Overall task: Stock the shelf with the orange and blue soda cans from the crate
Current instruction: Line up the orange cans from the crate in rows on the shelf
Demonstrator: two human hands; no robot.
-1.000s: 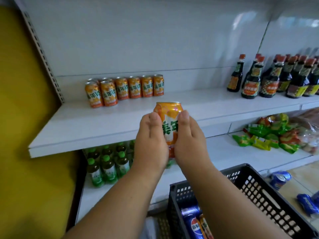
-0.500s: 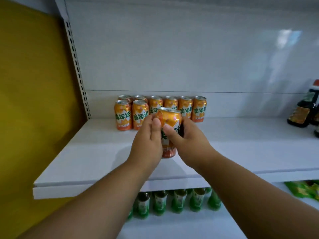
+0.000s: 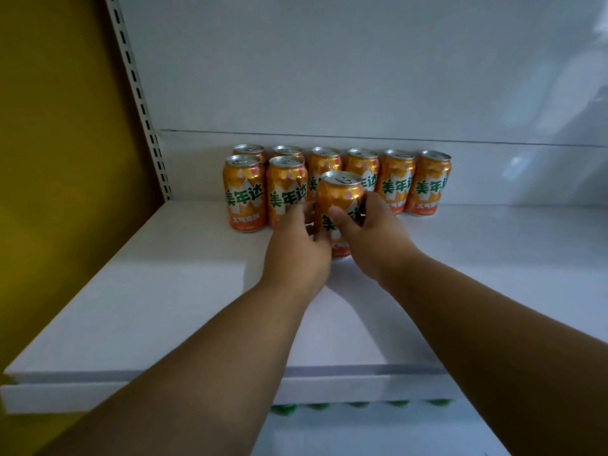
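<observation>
An orange soda can [image 3: 339, 200] stands upright on the white shelf [image 3: 164, 291], held between both hands. My left hand [image 3: 297, 248] grips its left side and my right hand [image 3: 371, 235] grips its right side, thumb across the label. It sits just in front of a row of several orange cans [image 3: 394, 182] along the back wall, to the right of two front cans [image 3: 245, 195]. The crate and the blue cans are out of view.
A yellow wall [image 3: 59, 159] and a perforated shelf upright [image 3: 138, 93] close off the left side. Green bottle caps [image 3: 319, 406] peek out on the lower shelf under the front edge.
Both hands have carried the orange can forward and down onto the shelf, close to the row of cans. The view moved closer; the crate dropped out of sight.
</observation>
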